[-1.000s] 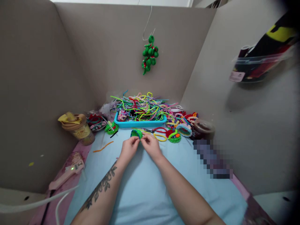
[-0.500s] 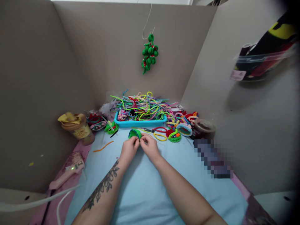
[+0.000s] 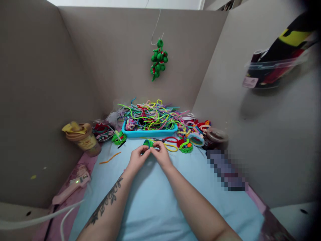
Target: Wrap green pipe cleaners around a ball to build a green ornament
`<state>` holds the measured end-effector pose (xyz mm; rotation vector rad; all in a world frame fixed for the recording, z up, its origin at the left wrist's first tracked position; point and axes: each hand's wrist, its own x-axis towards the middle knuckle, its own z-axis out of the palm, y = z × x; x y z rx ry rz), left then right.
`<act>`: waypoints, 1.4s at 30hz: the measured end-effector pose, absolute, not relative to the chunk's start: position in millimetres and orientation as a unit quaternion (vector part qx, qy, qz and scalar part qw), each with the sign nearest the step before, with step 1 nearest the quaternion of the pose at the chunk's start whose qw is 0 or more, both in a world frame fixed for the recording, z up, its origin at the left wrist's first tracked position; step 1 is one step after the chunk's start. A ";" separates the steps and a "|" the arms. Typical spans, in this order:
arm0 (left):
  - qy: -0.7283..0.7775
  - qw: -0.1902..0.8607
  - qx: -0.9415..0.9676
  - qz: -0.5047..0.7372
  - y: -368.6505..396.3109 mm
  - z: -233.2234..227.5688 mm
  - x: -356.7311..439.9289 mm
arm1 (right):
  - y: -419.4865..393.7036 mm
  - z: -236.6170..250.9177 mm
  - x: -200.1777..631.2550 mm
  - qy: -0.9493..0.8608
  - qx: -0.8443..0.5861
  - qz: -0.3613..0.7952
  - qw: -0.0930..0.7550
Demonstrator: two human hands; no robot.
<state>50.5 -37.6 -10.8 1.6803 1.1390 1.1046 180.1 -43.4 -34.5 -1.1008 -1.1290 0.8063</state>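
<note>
Between my two hands is a small green pipe-cleaner piece with a blue edge (image 3: 148, 143), held above the blue cloth. My left hand (image 3: 139, 156) pinches its near side from the left. From the right, my right hand (image 3: 160, 153) pinches it too, the fingertips of both hands meeting. Parts of the piece are hidden behind the fingers. Just beyond my right hand lie scissors with red and yellow handles (image 3: 171, 147). Right of them sits a green and red pipe-cleaner figure (image 3: 185, 146).
A blue tray (image 3: 150, 134) heaped with pipe cleaners stands at the back. On the left are a lidded cup (image 3: 86, 140), an orange pipe cleaner (image 3: 110, 158) and a pink glue gun (image 3: 72, 187). Pipe-cleaner rings (image 3: 197, 139) and a dark cup (image 3: 217, 137) stand right.
The green piece has turned between my fingers, its round opening no longer facing me as before. My hands have shifted slightly, and the camera view has moved a little.
</note>
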 end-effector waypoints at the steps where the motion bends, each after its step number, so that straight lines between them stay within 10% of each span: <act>1: 0.449 0.424 0.653 0.439 -36.9 -10.1 50.1 | -42.1 -36.0 180.7 -0.480 -0.468 0.378 0.638; 9: 0.402 0.649 0.503 0.405 -33.2 2.0 31.3 | -42.5 -26.2 202.5 -0.536 -0.431 0.415 0.596; 14: 0.353 0.738 0.437 0.373 -31.9 8.2 22.6 | -44.9 -22.1 210.9 -0.438 -0.362 0.629 0.530; 42: 0.305 0.787 0.393 0.364 -35.9 -3.1 34.0 | -52.6 -12.4 202.5 -0.344 -0.348 0.703 0.515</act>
